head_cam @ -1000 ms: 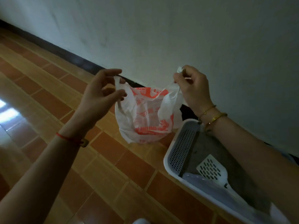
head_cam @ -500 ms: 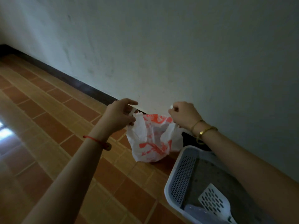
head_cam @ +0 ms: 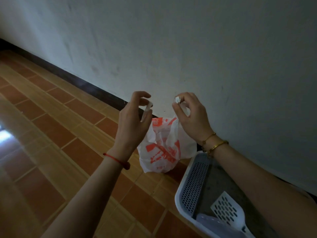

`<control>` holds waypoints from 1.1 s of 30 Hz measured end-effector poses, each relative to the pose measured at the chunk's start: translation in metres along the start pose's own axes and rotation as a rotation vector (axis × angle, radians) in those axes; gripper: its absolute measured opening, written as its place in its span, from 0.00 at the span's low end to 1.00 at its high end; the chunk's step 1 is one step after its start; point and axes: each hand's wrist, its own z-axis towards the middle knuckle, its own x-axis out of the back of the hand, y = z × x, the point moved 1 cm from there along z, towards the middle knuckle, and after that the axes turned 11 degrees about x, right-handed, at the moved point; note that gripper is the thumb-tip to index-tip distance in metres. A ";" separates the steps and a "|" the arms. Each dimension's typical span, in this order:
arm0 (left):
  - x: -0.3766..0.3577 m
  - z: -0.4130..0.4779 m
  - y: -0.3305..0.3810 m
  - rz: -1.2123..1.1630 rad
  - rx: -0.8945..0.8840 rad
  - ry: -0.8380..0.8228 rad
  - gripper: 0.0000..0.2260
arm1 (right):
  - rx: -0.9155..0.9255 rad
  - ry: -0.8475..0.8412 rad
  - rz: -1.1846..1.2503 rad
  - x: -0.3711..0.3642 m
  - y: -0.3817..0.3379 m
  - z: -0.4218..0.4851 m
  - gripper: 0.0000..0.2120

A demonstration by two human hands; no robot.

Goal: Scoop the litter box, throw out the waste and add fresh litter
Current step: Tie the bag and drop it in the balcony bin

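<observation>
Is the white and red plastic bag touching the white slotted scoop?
Apart. The head view shows the white and red plastic bag hanging beyond the white litter box, while the white slotted scoop lies inside it.

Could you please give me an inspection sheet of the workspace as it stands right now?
Surface: tiled floor, brown and tan, with glare at the left edge.
Job's things: white-and-red plastic bag held up by its handles beside the litter box; slotted scoop lies inside on grey litter.
Clutter: pale object at the box's near end, too unclear to identify.
Hands: left hand and right hand each pinch one bag handle and are held apart.
Cables: nothing seen.
Surroundings: pale wall with a dark baseboard behind the bag and box.
</observation>
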 end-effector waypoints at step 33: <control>-0.048 -0.021 -0.013 -0.641 0.664 -0.407 0.15 | -0.139 -0.232 0.144 -0.012 0.011 -0.029 0.02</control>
